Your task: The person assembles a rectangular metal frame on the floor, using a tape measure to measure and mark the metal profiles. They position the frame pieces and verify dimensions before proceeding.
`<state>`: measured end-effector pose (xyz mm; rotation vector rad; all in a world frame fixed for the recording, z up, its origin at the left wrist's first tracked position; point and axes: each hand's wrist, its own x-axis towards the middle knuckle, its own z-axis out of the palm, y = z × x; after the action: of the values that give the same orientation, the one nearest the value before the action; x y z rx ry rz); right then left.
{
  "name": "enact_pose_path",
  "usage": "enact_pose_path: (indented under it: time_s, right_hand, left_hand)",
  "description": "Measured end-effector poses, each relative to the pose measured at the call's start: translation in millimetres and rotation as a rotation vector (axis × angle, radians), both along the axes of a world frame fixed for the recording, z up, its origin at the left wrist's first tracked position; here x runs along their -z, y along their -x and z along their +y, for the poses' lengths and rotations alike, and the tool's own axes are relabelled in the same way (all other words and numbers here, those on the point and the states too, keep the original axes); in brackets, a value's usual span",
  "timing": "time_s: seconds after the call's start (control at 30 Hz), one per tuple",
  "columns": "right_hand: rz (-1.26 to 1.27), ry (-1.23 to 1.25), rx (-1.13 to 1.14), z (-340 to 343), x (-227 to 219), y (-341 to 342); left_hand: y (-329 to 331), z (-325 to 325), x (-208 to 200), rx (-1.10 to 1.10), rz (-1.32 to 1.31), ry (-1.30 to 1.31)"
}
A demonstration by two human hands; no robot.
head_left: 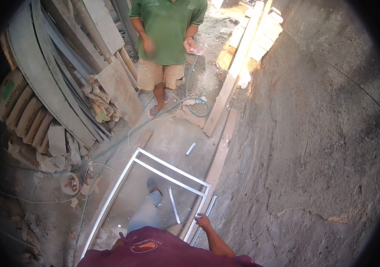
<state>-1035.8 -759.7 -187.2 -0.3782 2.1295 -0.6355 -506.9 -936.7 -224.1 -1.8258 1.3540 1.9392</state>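
1. The right hand is closed around the right side bar of the frame, which lies flat on the floor.
2. The left hand is hidden, so I cannot tell how it is.
3. Hold tight and lift slowly, so the thin frame does not bend.
4. Mind the loose bar just left of the hand.

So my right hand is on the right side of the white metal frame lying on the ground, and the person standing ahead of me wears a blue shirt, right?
Not quite. The head view shows the right hand on the right side of the white metal frame lying on the ground, but the person standing ahead wears a green shirt, not a blue one.
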Motion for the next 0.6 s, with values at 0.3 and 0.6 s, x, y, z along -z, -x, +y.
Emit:
enact_pose_path:
  time_s: [0.3,0.6]
  right_hand:
    - [-0.129,-0.125,-0.023,-162.7,-74.8,130.9]
    - [0.164,0.078,-0.44,-394.8,-94.7,232.2]
  left_hand:
    - [167.9,-179.4,-3.6,0.214,-0.053,0.382]
    - [204.4,-239.1,-57.3,-0.607,-0.042,-0.024]
